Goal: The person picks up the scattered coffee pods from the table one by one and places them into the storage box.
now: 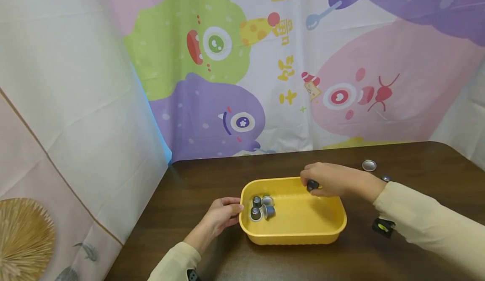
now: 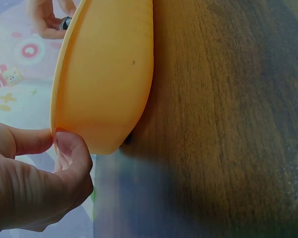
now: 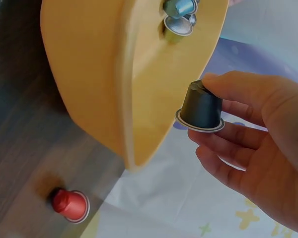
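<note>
A black coffee capsule [image 3: 202, 105] is pinched between the thumb and fingers of my right hand [image 1: 330, 179], over the right back part of a yellow plastic basin [image 1: 299, 238]. Its foil rim faces down in the right wrist view. At the basin's left end, my left hand [image 1: 221, 214] pinches the rim, thumb on one side and curled fingers on the other. Several capsules lie together in the basin's left part, among them a blue capsule [image 1: 268, 211] on its side and a dark capsule [image 1: 255, 213] standing on its rim.
Right of the basin, a silver-lidded capsule [image 1: 369, 165] lies on the dark wooden table [image 1: 197, 180], with another capsule [image 1: 385, 178] partly behind my right wrist. The right wrist view shows a red capsule [image 3: 71, 205] on the table. A cartoon-printed curtain [image 1: 280, 125] hangs behind.
</note>
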The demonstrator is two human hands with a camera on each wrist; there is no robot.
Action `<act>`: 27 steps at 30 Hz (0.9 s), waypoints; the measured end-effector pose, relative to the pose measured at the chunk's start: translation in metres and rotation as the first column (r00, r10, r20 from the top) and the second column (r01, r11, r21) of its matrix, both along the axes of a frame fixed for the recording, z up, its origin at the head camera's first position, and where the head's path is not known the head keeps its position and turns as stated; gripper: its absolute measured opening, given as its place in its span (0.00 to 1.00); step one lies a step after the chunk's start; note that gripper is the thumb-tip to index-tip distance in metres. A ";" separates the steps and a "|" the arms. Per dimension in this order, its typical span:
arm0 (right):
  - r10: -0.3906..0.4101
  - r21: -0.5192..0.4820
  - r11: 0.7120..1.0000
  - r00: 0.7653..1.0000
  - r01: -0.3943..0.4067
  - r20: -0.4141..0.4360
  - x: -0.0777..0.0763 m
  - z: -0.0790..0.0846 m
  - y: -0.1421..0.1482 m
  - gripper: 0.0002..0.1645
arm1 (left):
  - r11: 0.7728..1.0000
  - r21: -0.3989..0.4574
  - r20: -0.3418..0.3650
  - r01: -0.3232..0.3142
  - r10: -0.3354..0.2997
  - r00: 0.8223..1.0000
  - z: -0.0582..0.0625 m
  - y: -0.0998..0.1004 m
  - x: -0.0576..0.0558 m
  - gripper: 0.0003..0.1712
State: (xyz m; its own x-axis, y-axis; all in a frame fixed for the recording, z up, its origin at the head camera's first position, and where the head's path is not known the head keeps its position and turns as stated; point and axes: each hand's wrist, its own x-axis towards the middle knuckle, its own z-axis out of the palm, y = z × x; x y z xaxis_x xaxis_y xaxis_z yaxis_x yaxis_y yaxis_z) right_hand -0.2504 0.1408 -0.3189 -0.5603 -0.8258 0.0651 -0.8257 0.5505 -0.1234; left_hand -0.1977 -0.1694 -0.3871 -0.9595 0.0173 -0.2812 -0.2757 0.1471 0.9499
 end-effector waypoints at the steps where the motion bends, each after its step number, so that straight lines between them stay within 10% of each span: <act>1: 0.005 0.003 1.000 1.000 -0.005 0.002 0.000 0.001 -0.002 0.09 | 1.000 0.000 0.001 -0.002 0.002 1.000 0.000 0.000 0.000 0.20; 27: 0.008 0.128 0.992 0.998 -0.015 0.055 -0.009 -0.002 -0.034 0.07 | 1.000 0.004 0.002 0.003 -0.003 1.000 0.000 0.000 -0.001 0.20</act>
State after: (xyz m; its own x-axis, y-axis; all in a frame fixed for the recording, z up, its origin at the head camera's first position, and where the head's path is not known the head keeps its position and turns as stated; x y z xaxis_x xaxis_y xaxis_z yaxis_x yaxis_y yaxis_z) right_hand -0.2594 0.1073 -0.3212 -0.5505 -0.8317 -0.0722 -0.8261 0.5551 -0.0971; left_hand -0.1986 -0.1695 -0.3873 -0.9588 0.0213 -0.2833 -0.2775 0.1442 0.9499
